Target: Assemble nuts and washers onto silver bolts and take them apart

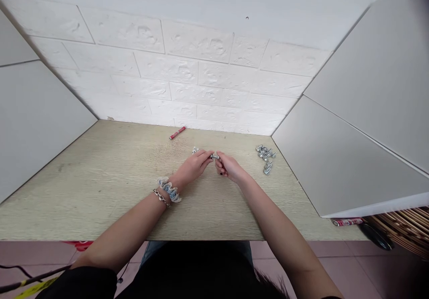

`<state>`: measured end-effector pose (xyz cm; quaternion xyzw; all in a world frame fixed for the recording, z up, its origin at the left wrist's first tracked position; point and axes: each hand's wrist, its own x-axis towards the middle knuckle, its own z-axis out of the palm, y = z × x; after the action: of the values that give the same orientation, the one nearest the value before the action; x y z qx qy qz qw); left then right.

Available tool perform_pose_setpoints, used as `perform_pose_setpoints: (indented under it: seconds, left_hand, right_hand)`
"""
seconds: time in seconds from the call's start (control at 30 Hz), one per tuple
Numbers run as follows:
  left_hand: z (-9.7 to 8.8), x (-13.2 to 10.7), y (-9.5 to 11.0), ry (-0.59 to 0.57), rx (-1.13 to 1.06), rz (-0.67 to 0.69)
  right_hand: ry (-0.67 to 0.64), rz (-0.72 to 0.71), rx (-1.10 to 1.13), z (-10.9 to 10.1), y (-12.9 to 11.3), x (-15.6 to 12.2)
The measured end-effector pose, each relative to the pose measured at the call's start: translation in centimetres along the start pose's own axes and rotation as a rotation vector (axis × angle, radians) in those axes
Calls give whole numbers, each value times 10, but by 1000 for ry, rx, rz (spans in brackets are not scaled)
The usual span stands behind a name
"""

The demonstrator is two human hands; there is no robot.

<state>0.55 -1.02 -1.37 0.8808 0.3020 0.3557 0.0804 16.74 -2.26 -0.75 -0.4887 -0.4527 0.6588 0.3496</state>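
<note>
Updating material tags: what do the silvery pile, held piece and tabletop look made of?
Silvery pile: likely metal, perhaps plated, shiny, by its bright glints.
Held piece: probably metal, by its grey shine; too small to be sure.
Tabletop: wood or wood-look laminate, fairly matte, by its streaked grain.

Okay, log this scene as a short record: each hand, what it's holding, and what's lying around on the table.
Left hand: on one end of a small metal piece
Right hand: on its other end
Left wrist: scrunchie, chain bracelet
Right side of table: loose pile of shiny metal parts
Just beyond left hand: small white pieces
Toward the wall: red tube
</note>
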Motion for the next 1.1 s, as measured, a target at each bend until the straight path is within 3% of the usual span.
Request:
perform_pose_setpoints:
  seconds: [0.17, 0.87, 1.1]
  left_hand:
    - [-1, 1, 0, 12, 17, -52]
    - [-1, 3, -4, 106, 10, -101]
    - [-1, 4, -2, 113, -21, -132]
  right_hand:
    - [45, 7, 70, 1, -2, 1]
    - [87, -271, 235, 1, -2, 3]
    - [109, -376, 198, 3, 0, 6]
